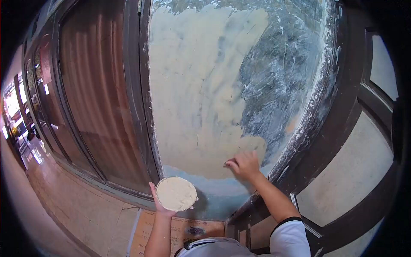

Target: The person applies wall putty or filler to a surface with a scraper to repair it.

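My left hand holds a round bowl of cream-coloured putty from its left side and below, low in front of the wall. The putty fills it nearly to the rim, with small lumps on its right edge. My right hand is closed, with its fingers at the lower part of the wall panel. A small dark edge shows by the thumb; the rest of what it grips is hidden. Smooth putty coats the panel's left and middle. Along the right runs a bare, mottled grey-blue patch.
A dark-framed glass door with a brown curtain stands to the left. On the right is a dark wooden door with pale panels. Printed cardboard lies on the tiled floor below me.
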`<state>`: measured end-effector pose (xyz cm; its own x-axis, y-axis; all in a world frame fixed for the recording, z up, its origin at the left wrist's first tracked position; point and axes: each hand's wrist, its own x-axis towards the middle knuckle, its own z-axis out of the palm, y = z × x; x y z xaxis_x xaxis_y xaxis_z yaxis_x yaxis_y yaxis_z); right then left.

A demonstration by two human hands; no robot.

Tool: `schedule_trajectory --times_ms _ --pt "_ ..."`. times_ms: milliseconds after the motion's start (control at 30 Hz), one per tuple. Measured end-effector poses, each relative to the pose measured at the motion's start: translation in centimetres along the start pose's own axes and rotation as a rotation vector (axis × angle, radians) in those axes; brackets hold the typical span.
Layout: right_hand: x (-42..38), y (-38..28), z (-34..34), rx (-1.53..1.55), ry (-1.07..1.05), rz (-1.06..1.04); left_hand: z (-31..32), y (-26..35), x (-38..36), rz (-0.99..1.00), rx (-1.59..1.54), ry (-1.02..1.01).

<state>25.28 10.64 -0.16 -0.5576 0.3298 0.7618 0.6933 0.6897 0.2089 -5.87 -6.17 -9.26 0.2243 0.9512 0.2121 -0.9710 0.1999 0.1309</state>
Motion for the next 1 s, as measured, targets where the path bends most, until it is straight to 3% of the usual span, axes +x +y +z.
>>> schedule_trajectory --times_ms 167,233,333,400,500,567,633,733,767,800,833,900,933,1000 --pt "4.1 2.2 -2.8 0.004 0.142 0.154 0.9 -0.3 0.0 0.000 0.007 0.013" --pt "5.0 4.0 -4.1 -0.175 0.415 0.335 1.2 -0.5 -0.1 0.002 0.000 0.034" --pt "3.0 2.9 -4.0 -0.023 0.309 0.273 1.5 -0.4 -0.1 0.022 0.001 0.069" --pt "-1.2 2.3 -0.3 -0.006 0.084 0.147 1.5 -0.4 -0.3 0.043 0.001 0.083" --pt "-3.5 1.2 1.8 -0.129 -0.047 0.051 2.3 -0.5 -0.2 0.042 -0.044 0.072" --pt "-0.6 2.0 -0.7 -0.074 0.053 0.064 3.9 -0.8 -0.4 0.017 -0.216 0.077" --pt "2.1 3.0 -3.6 -0.055 0.260 0.298 3.1 -0.7 -0.4 0.031 -0.148 0.100" --pt "2.6 3.7 -4.5 -0.070 0.403 0.343 1.4 -0.3 -0.4 0.031 -0.055 0.080" --pt "1.8 3.2 -3.8 -0.070 0.401 0.344 1.1 -0.2 -0.5 0.011 -0.021 0.041" --pt "0.2 2.4 -2.4 -0.041 0.295 0.271 1.7 -0.6 -0.4 0.106 0.034 0.241" --pt "-1.1 1.6 -1.1 -0.013 0.190 0.196 1.4 -0.6 -0.5 0.104 0.034 0.240" --pt "-2.5 0.2 0.5 -0.035 0.109 0.136 0.1 -0.3 -0.4 0.042 0.078 0.034" --pt "-2.7 0.1 0.9 -0.055 0.028 0.073 -0.3 -0.2 -0.2 0.080 0.144 0.114" --pt "-1.0 1.8 -0.2 -0.064 0.130 0.165 0.2 -0.6 -0.1 0.121 0.147 0.183"
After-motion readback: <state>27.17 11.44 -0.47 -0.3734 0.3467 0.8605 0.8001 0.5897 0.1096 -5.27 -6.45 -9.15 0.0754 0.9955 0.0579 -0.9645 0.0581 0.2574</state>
